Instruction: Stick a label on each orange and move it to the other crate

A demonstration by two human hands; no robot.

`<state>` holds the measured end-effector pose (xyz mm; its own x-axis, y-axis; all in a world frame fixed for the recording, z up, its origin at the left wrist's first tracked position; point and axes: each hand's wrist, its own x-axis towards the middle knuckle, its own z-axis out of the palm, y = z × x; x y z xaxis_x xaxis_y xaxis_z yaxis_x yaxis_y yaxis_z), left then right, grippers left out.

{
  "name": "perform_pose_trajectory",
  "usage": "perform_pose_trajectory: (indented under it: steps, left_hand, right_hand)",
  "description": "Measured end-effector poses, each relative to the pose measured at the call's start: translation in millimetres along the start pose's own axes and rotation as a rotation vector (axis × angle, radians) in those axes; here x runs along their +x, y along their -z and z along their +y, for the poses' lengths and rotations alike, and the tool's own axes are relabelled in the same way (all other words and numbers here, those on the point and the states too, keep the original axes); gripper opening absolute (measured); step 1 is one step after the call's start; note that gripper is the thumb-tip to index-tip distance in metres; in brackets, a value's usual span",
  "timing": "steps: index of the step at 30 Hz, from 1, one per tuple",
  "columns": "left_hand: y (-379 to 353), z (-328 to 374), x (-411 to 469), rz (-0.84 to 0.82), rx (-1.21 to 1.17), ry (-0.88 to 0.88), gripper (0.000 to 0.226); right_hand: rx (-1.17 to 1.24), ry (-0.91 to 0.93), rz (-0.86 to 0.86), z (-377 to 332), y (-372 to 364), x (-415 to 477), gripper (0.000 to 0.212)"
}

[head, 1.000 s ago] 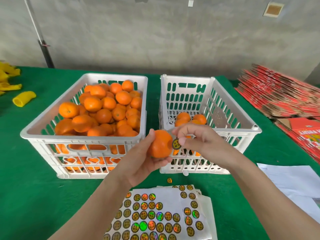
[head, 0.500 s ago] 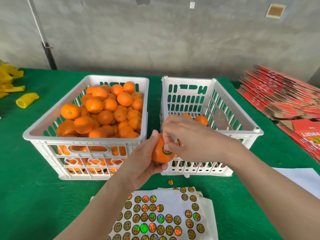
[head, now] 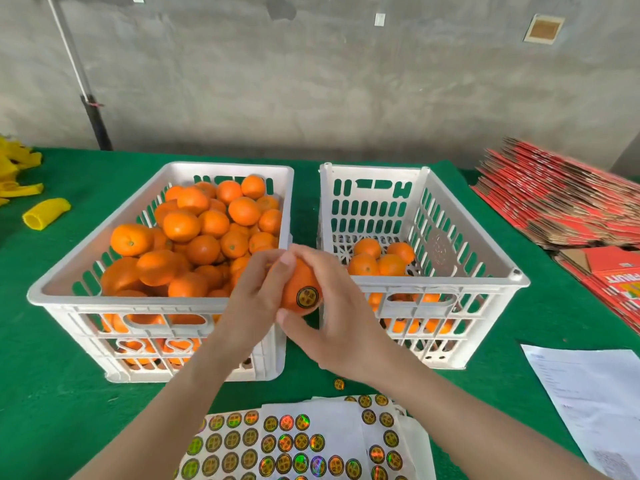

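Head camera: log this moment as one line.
orange: label on, held between left crate and right crate | left hand: grips orange | right hand: grips orange | right crate: few oranges

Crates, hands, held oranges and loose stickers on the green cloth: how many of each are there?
White crates: 2 (left crate, right crate)
Hands: 2 (left hand, right hand)
Held orange: 1
Loose sticker on the cloth: 1
Total: 6

Bright, even, soft-shadowed light; wide-angle bending at edges; slight softness throughout.
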<state>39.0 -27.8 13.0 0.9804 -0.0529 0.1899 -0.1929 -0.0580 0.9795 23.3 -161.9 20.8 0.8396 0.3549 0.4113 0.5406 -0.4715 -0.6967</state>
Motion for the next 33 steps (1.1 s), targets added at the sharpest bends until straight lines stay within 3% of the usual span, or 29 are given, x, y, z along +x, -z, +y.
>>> perform_pose_trajectory:
  steps: [6, 9, 11, 13, 15, 16, 18, 21, 23, 26, 28, 29, 31, 33]
  left_hand:
    - [22, -12, 55, 0.031, 0.35, -0.099, 0.045]
    - [33, -38, 79, 0.057, 0.73, 0.07, 0.031]
    - [33, -50, 86, 0.036, 0.828, 0.117, 0.035]
    - [30, -53, 88, 0.026, 0.862, 0.114, 0.036]
    - [29, -54, 89, 0.011, 0.905, 0.104, 0.035]
    - [30, -55, 89, 0.003, 0.927, 0.095, 0.034]
    - [32, -58, 91, 0.009, 0.932, 0.103, 0.032]
    - [34, -65, 93, 0.043, 0.861, 0.171, 0.027]
    - [34, -68, 93, 0.038, 0.845, 0.172, 0.022]
    - [36, -70, 93, 0.009, 0.863, 0.149, 0.02]
    - [35, -70, 94, -0.014, 0.847, 0.15, 0.021]
    - [35, -68, 95, -0.021, 0.832, 0.153, 0.021]
    - [36, -65, 95, -0.015, 0.792, 0.155, 0.021]
    - [46, -61, 97, 0.027, 0.797, 0.127, 0.019]
  right_hand:
    - [-0.083, 0.012, 0.146, 22, 23, 55, 0.055]
    - [-0.255, -0.175, 0.244, 69, 62, 104, 0.06]
    - [-0.456, -0.422, 0.062, 111, 90, 128, 0.061]
    - [-0.707, -0.612, -0.346, 146, 105, 131, 0.051]
    - [-0.833, -0.752, -0.687, 173, 106, 121, 0.028]
    - [-0.876, -0.801, -0.771, 179, 103, 115, 0.022]
    - [-0.933, -0.846, -0.833, 192, 101, 112, 0.032]
    - [-0.954, -0.812, -0.926, 194, 97, 113, 0.053]
    - [-0.895, -0.816, -0.816, 196, 98, 114, 0.058]
    - [-0.92, -0.731, -0.323, 181, 99, 125, 0.065]
    - [-0.779, -0.409, 0.065, 156, 82, 133, 0.051]
    - [-0.67, -0.221, 0.158, 133, 67, 134, 0.041]
    - [-0.516, 0.042, 0.091, 90, 28, 129, 0.024]
    - [-0.457, 0.152, -0.11, 63, -9, 118, 0.018]
